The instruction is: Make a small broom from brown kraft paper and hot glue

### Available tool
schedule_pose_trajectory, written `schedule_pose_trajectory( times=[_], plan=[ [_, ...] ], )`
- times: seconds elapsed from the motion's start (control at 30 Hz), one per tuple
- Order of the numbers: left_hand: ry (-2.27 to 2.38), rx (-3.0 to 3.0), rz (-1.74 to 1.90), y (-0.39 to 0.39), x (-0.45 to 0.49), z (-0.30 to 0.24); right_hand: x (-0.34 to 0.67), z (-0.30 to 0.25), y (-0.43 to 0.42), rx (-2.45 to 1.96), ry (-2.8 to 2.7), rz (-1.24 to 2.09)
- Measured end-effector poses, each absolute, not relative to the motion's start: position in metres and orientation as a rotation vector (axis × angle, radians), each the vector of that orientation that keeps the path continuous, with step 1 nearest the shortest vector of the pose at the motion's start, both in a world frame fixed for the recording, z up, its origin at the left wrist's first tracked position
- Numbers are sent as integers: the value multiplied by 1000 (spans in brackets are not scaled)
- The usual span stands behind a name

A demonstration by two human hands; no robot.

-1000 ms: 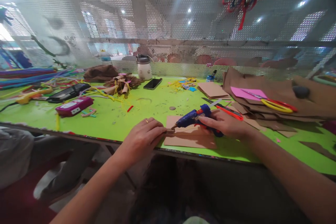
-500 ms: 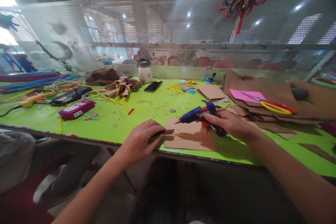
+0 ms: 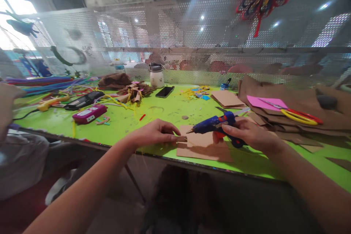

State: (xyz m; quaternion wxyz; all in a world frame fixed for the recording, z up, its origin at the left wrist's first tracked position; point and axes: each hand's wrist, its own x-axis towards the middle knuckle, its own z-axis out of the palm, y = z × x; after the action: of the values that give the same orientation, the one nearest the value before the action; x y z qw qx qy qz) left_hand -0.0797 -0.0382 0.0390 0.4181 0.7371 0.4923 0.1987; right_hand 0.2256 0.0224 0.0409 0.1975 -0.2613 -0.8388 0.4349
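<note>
My right hand (image 3: 248, 134) grips a blue glue gun (image 3: 214, 124) with an orange trigger, nozzle pointing left above a brown cardboard sheet (image 3: 203, 146) near the front edge of the green table (image 3: 153, 113). My left hand (image 3: 155, 133) pinches a small brown rolled paper piece (image 3: 181, 139) at the sheet's left edge. The nozzle tip hangs a little above and to the right of that piece, apart from it.
Brown paper piles with a pink sheet (image 3: 263, 103) and yellow-red scissors (image 3: 300, 116) lie right. A phone (image 3: 165, 91), a jar (image 3: 156, 75), rolled paper scraps (image 3: 133, 93), a pink box (image 3: 89, 113) and pipe cleaners (image 3: 46, 82) lie left. A perforated metal screen (image 3: 175, 40) backs the table. Another person's sleeve (image 3: 19, 161) is far left.
The glue gun lifted off the rolled piece and drew back right. My left hand still holds the piece at the cardboard's edge. The camera turned slightly left.
</note>
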Motion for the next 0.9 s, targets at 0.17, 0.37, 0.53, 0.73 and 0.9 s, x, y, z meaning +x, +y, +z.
schedule_pose_trajectory(
  times=[0.17,0.37,0.53,0.73,0.9],
  plan=[
    [1175,1726,437,-26,-81,39,219,34,22,-808,-2351,1193],
    [1104,1658,452,-20,-80,35,214,32,20,-860,-2329,1194],
    [1083,1647,462,-18,-82,32,215,27,23,-892,-2326,1176],
    [1088,1657,484,-18,-83,28,217,22,26,-900,-2345,1164],
    [1086,1664,487,-18,-83,27,217,23,26,-884,-2372,1127]
  ],
)
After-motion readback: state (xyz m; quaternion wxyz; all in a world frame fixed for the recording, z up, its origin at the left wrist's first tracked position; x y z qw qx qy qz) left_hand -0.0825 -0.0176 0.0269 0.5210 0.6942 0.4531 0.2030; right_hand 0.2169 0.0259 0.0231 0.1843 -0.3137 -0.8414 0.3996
